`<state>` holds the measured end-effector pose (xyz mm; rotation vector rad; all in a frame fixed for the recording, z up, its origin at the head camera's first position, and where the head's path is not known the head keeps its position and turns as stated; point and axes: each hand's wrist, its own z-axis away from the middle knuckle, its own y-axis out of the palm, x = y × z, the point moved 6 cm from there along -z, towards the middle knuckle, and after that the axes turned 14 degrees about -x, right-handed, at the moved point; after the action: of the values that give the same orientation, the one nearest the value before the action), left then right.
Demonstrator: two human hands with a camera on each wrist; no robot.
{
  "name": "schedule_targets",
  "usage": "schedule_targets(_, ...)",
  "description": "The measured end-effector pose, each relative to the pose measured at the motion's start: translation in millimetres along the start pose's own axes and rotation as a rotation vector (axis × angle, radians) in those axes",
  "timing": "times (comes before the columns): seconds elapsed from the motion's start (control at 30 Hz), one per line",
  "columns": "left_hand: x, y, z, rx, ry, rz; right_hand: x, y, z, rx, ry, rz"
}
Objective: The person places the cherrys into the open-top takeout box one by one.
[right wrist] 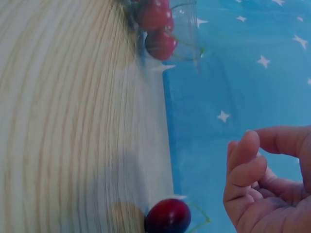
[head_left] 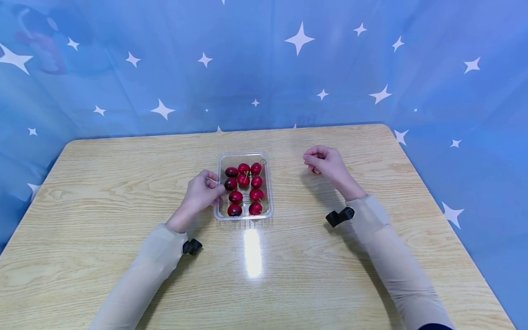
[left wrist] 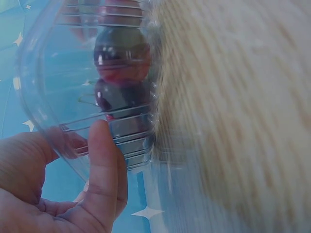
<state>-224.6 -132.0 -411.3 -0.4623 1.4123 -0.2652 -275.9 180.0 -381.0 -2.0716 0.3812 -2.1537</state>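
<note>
A transparent plastic container (head_left: pixel 244 219) stands on the table with several dark and bright red cherries (head_left: pixel 256 195) in two rough columns. My left hand (head_left: pixel 202 190) grips its left wall, the thumb over the rim and the fingers outside. The left wrist view shows the fingertips (left wrist: pixel 101 141) against the ribbed side. To the right of the container, my right hand (head_left: pixel 327 166) hovers over the table, fingers curled in and thumb tip meeting them, with nothing visible in the pinch. Below it a single dark red cherry (right wrist: pixel 168 216) with a green stem sits on the wood.
The light wood-grain table (head_left: pixel 288 275) ends at the back in a straight edge with rounded corners. A blue cloth (head_left: pixel 255 68) with white stars hangs behind and along the sides. Black wrist cameras (head_left: pixel 340 217) sit at both cuffs.
</note>
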Motion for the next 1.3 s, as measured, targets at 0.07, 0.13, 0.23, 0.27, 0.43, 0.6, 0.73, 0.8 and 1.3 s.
schedule_targets(0.07,-0.1,0.3,0.0,0.003,-0.002,0.002,-1,-2.8,-2,-0.01,0.01,0.005)
schedule_targets(0.13,-0.5,0.3,-0.2,0.004,0.0,0.003,-2,-5.6,-4,-0.018,0.016,0.017)
schedule_targets(0.23,-0.8,0.2,-0.4,0.005,0.005,0.002,-2,-9.5,-6,-0.03,0.013,0.039)
schedule_targets(0.27,-1.0,0.1,-0.5,0.005,0.006,0.001,-2,-10.9,-7,-0.034,0.011,0.045)
schedule_targets(0.43,-2.1,0.2,-0.5,0.008,0.008,0.002,-5,-18.2,-13,-0.061,0.026,0.061)
schedule_targets(0.6,-2.8,-0.2,-0.9,-0.002,0.011,0.002,-7,-25.4,-20,-0.108,0.006,0.104)
schedule_targets(0.73,-2.8,-0.4,-1.1,-0.01,0.015,0.001,-8,-32.0,-24,-0.161,-0.013,0.166)
schedule_targets(0.8,-2.6,-0.6,-1.0,-0.011,0.017,0.002,-9,-33.9,-25,-0.173,-0.009,0.189)
schedule_targets(1.3,-1.8,-1.0,0.5,0.004,0.003,0.019,-18,-33.6,-37,-0.141,0.05,0.279)
